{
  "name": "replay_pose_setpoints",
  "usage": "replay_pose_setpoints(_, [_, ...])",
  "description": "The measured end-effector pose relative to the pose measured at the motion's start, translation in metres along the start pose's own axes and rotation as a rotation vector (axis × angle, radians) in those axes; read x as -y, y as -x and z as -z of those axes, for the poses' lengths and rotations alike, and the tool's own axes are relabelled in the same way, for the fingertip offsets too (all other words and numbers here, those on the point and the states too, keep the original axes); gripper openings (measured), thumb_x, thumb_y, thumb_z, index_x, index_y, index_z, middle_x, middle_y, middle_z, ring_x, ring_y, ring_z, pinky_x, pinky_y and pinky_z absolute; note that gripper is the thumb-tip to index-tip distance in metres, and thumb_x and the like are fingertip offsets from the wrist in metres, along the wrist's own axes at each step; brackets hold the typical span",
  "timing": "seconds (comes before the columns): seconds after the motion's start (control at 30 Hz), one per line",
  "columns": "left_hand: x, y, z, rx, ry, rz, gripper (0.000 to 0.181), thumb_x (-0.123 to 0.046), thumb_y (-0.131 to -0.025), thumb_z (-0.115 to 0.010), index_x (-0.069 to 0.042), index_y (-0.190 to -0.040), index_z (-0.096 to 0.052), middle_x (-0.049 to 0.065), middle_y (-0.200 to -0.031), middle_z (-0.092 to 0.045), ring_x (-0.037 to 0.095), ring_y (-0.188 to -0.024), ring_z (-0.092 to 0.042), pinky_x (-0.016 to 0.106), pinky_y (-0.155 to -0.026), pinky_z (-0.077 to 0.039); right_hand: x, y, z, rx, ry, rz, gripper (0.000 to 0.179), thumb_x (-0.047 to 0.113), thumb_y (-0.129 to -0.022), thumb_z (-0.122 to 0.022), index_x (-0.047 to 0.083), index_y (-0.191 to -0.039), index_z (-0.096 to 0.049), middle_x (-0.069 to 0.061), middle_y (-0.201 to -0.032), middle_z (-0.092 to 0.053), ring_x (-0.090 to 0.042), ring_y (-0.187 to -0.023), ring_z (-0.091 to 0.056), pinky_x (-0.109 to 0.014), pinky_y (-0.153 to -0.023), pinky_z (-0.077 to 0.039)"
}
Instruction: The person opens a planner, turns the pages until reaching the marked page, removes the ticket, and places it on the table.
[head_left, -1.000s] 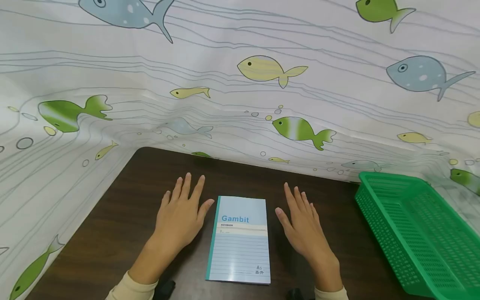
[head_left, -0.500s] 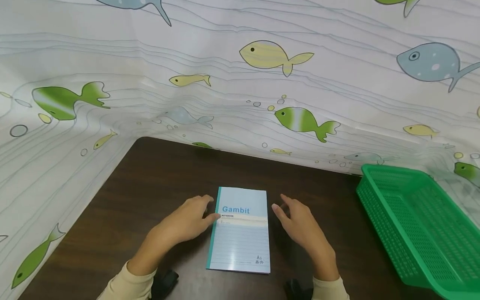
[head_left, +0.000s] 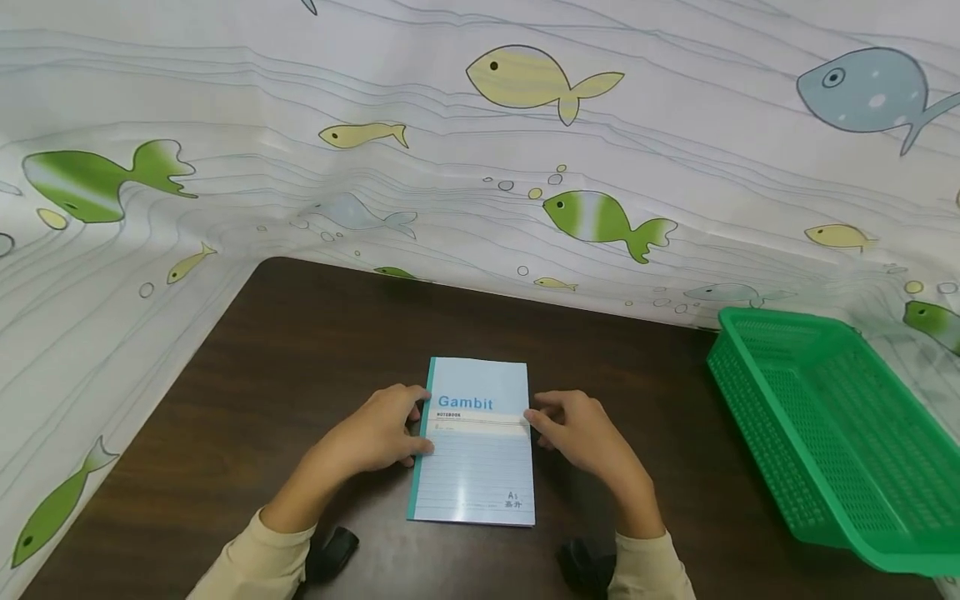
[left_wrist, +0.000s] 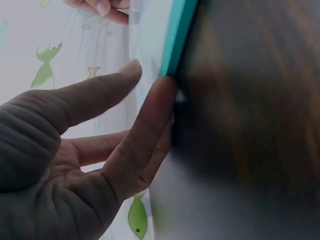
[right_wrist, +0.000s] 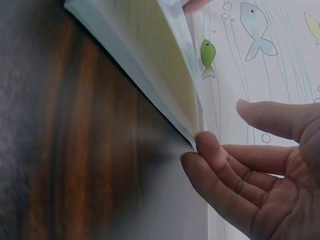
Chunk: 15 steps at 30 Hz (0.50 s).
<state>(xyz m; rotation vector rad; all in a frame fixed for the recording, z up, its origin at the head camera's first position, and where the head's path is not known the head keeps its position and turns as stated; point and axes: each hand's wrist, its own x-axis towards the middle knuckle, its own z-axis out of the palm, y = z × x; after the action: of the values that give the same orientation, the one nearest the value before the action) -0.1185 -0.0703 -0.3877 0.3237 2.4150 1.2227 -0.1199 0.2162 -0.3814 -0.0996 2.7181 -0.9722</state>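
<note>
A pale blue notebook with a teal spine and the word "Gambit" lies on the dark table between my hands. At its spine is my left hand, fingertips against the spine and thumb over the cover's edge; the left wrist view shows a gap below that thumb. Beside the opposite edge, my right hand has loosely bent fingers. In the right wrist view its fingertips meet a corner of the notebook, while the thumb stands apart. That view also shows the page edges and a slightly raised cover.
A green plastic basket stands at the right of the brown table. White cloth printed with fish encloses the table's back and left sides. Dark devices sit at both wrists, by the beige sleeves.
Both hands have come down from a flat, raised spread to the notebook's two long edges, their fingers now bent. The head view has tilted, shifting the scene upward; basket and notebook stay in place.
</note>
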Motion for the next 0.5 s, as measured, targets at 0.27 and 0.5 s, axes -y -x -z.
replay_pose_setpoints(0.27, [0.0019, -0.0067, -0.0039, -0.048, -0.085, 0.017, 0.075, 0.007, -0.085, -0.086, 0.011, -0.15, -0.05, 0.019, -0.116, -0.057, 0.013, -0.06, -0.063, 0.026, -0.062, -0.056, 0.0036, -0.0044, 0.0013, 0.018, -0.034, 0.029, 0.041, 0.012, -0.098, -0.078, -0.007, -0.134, -0.068, -0.008, -0.096, -0.078, -0.014, -0.07, -0.071, -0.034, -0.071, -0.06])
replay_pose_setpoints(0.5, [0.0017, -0.0101, -0.0038, -0.022, -0.111, 0.031, 0.078, 0.007, -0.086, -0.085, 0.011, -0.154, -0.046, 0.023, -0.126, -0.058, 0.011, -0.062, -0.065, 0.024, -0.064, -0.056, 0.0029, -0.0039, 0.0013, 0.017, -0.109, 0.014, 0.028, 0.008, -0.098, -0.077, -0.006, -0.121, -0.07, -0.009, -0.09, -0.076, -0.016, -0.066, -0.073, -0.036, -0.069, -0.065])
